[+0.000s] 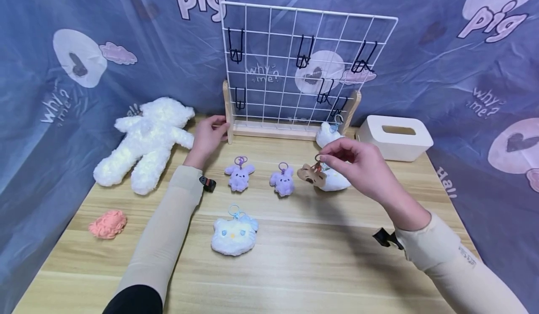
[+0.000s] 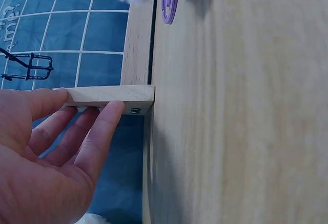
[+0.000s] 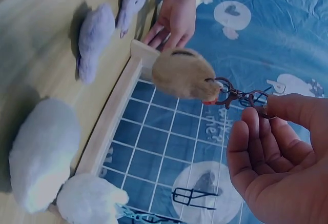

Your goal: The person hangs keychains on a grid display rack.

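Note:
With thumb and fingertips, my right hand (image 1: 360,164) pinches the dark metal ring (image 3: 261,106) of a brown plush keychain (image 3: 182,75). The plush hangs from its clasp (image 3: 233,97), above the table in front of the rack's right side. My left hand (image 1: 207,134) grips the left wooden upright (image 2: 110,94) of the white wire grid rack (image 1: 269,33), thumb on one face and fingers on the other. Behind the right hand, a white plush keychain (image 1: 326,136) is at the rack's right foot. Another white plush (image 1: 335,180) lies partly hidden behind the brown one.
Several black wire hooks (image 1: 303,59) hang on the grid. Two purple plush keychains (image 1: 239,179) and a white cat-face keychain (image 1: 233,237) lie on the table (image 1: 294,267). A white plush toy (image 1: 147,141) and coral fluffy item (image 1: 108,224) are left; a white tissue box (image 1: 396,141) stands right.

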`<state>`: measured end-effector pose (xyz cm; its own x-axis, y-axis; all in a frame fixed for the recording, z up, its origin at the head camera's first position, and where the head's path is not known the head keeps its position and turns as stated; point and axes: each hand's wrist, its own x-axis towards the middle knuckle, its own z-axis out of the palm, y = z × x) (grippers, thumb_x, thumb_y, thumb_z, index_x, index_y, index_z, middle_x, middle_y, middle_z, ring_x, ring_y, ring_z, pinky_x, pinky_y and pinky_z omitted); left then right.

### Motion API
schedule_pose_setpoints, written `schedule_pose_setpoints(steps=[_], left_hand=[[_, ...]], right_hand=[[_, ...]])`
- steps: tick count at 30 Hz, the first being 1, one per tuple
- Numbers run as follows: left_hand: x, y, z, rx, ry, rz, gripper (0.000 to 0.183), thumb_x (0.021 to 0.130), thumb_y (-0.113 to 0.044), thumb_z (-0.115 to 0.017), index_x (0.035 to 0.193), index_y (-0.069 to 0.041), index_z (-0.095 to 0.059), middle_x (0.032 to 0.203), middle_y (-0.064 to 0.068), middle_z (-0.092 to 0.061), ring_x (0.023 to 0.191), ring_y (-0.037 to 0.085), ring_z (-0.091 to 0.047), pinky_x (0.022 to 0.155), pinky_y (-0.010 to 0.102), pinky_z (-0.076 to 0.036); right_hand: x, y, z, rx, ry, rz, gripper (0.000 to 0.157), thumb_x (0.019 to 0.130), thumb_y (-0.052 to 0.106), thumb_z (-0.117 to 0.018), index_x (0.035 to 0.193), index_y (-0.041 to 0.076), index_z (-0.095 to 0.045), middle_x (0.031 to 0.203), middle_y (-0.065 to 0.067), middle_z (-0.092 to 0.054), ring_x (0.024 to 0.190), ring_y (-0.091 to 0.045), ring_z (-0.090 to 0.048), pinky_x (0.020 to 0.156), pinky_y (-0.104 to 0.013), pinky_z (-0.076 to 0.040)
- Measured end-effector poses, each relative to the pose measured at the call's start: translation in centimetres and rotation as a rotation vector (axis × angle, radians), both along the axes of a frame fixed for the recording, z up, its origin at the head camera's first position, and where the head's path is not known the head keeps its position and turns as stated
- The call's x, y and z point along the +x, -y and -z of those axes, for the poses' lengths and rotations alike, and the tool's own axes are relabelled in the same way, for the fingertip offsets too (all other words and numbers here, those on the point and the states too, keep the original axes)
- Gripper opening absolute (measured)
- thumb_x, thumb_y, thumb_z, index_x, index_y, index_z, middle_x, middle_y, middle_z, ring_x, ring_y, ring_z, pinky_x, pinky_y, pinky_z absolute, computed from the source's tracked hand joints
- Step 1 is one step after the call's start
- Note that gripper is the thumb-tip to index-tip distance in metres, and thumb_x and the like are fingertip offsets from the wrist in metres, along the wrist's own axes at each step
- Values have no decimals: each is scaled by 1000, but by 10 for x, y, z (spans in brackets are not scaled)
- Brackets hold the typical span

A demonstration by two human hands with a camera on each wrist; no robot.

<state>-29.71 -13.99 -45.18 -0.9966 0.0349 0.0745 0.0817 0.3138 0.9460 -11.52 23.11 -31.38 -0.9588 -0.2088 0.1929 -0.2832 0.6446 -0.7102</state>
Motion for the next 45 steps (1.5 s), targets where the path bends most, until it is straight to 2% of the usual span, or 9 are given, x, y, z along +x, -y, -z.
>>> schedule_pose_setpoints(steps=[4,6,13,17,25,29,34,41,45], left_hand=[[0,0,0,2,-3,-3,37,113,-9,-66,146,7,-66,137,31,-70,117,46,-76,93,41,-75],[0,0,0,1,-4,-3,37,113,-9,-66,146,8,-66,137,31,-70,117,46,-76,92,41,-75],[0,1,0,11,-7,-1,37,112,-8,-66,146,8,-66,138,31,-70,118,47,-76,92,40,-75],[0,2,0,12,-4,-2,37,112,-8,-67,146,8,-66,138,31,-70,117,47,-76,91,39,-75],[-1,3,0,3,-2,1,38,113,-8,-67,147,8,-66,138,31,-70,117,46,-76,89,34,-75],[-1,3,1,-1,2,-1,38,113,-9,-66,147,7,-65,139,31,-70,118,46,-76,89,33,-75],[0,3,1,3,7,-3,38,113,-9,-66,148,7,-65,140,31,-69,120,47,-75,92,36,-75],[0,2,2,7,7,7,39,113,-9,-66,148,7,-65,141,31,-69,121,47,-75,97,41,-74],[-1,1,2,11,8,11,39,113,-10,-66,148,7,-65,141,30,-69,120,45,-75,97,41,-74]], right_hand=[[-8,-4,-3,-19,22,22,6,104,15,-83,109,12,-83,100,-11,-81,79,-5,-66,65,-14,-56],[-13,-6,-4,-28,31,37,8,103,16,-83,109,11,-83,100,-8,-81,81,-4,-68,67,-14,-57],[-29,-14,-10,-42,42,94,14,103,20,-83,112,9,-82,91,17,-76,80,-1,-66,67,-13,-57],[-38,-19,-13,-65,50,108,19,105,21,-81,117,6,-81,92,25,-74,83,1,-68,71,-11,-57],[-54,-26,-14,-134,42,153,20,105,18,-81,118,4,-82,92,26,-76,85,3,-69,68,-11,-55],[-63,-28,-14,-128,29,190,21,105,18,-80,120,3,-82,88,29,-76,83,4,-71,69,-11,-56],[-76,-31,-13,-114,10,211,24,107,21,-78,123,3,-82,88,31,-74,85,4,-68,73,-9,-55],[-92,-34,-9,-148,27,230,24,108,19,-76,124,2,-80,96,27,-75,89,4,-68,78,-7,-58],[-100,-35,-7,-163,31,240,23,109,18,-74,124,1,-79,92,28,-73,87,5,-70,79,-7,-60]])
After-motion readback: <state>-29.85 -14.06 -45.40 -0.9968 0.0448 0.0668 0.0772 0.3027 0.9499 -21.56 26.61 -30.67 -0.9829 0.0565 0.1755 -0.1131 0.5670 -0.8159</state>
